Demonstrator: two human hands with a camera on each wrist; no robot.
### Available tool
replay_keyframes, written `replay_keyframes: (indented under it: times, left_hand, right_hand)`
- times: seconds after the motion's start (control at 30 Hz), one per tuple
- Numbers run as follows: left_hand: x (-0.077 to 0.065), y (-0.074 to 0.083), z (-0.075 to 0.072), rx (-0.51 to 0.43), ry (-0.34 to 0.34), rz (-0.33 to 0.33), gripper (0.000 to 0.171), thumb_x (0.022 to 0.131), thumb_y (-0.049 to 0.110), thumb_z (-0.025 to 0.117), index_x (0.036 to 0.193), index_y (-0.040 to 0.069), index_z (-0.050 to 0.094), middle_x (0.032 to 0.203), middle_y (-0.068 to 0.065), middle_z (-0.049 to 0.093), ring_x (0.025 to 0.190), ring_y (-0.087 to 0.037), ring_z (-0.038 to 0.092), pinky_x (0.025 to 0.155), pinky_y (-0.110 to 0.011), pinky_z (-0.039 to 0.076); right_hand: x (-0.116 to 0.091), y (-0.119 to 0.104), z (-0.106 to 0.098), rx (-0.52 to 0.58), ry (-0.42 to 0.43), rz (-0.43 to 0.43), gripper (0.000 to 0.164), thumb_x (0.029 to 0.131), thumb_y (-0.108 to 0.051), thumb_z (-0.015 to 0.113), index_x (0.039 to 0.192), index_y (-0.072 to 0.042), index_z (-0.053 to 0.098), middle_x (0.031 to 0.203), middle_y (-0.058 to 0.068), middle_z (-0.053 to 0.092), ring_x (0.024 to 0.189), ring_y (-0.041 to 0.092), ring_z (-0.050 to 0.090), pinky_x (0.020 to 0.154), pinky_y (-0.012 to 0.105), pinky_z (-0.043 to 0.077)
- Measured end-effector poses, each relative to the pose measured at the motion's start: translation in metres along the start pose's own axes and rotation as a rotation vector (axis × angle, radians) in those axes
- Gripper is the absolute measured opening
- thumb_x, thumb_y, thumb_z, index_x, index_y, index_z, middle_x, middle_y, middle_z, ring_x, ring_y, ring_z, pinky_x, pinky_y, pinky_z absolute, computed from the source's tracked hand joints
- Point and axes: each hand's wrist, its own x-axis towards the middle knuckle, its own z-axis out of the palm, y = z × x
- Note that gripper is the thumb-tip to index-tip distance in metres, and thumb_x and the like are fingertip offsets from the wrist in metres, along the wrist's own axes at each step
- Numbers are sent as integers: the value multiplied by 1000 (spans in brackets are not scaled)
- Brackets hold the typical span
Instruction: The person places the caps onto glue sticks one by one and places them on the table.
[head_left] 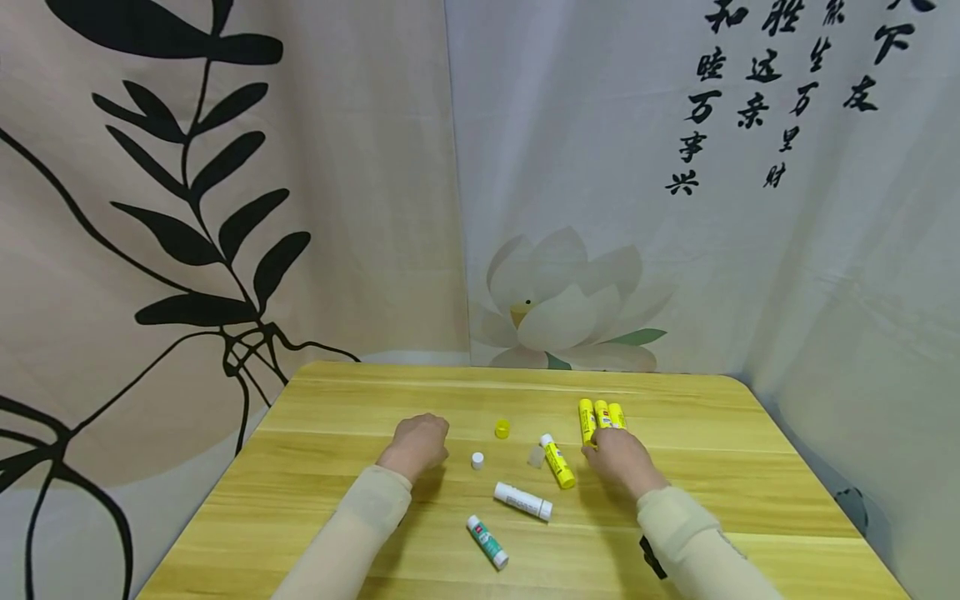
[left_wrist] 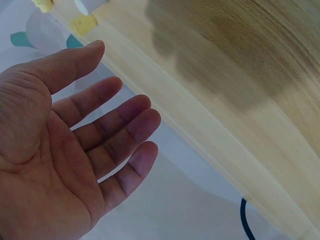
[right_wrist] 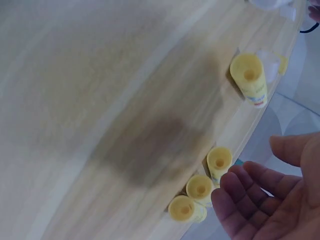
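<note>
Three yellow glue sticks (head_left: 587,415) lie side by side toward the back right of the table. My right hand (head_left: 622,460) hovers at their near ends, fingers loosely bent and gripping nothing; in the right wrist view the fingertips overlap the nearest glue sticks (right_wrist: 220,159). Left of this hand lies another yellow glue stick (head_left: 559,467) with a white end. My left hand (head_left: 415,446) is held over the left part of the table, and the left wrist view shows its fingers relaxed and apart, palm bare. Nearest to it is a small white cap (head_left: 477,460).
A yellow cap (head_left: 502,429) and a translucent cap (head_left: 536,456) rest between the hands. Closer to the front lie a white glue stick (head_left: 522,502) and a green and white glue stick (head_left: 487,543). Printed curtains hang behind the wooden table (head_left: 360,392).
</note>
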Motion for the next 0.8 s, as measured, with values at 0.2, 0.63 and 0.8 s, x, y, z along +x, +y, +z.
replay_keyframes:
  times: [0.2, 0.63, 0.8]
  left_hand:
    - [0, 0, 1, 4, 21, 7, 24, 89, 16, 73, 109, 5, 68, 104, -10, 66, 97, -26, 63, 81, -41, 55]
    - [2, 4, 2, 17, 13, -2, 21, 89, 18, 74, 105, 6, 68, 101, -9, 67, 94, -25, 64, 79, -40, 56]
    - [5, 5, 4, 11, 13, -7, 15, 87, 16, 75, 98, 7, 68, 93, -6, 66, 84, -20, 62, 73, -38, 55]
  right_hand:
    - [-5, -9, 6, 21, -35, 19, 22, 96, -21, 64, 92, 0, 67, 83, 8, 65, 77, 25, 62, 74, 48, 52]
    - [-11, -24, 22, 57, -28, 3, 29, 95, -28, 66, 87, 0, 67, 76, 7, 61, 66, 19, 52, 64, 41, 51]
    - [-10, -28, 28, 83, -5, 22, 29, 92, -29, 69, 84, -1, 65, 72, 6, 57, 64, 19, 51, 60, 38, 48]
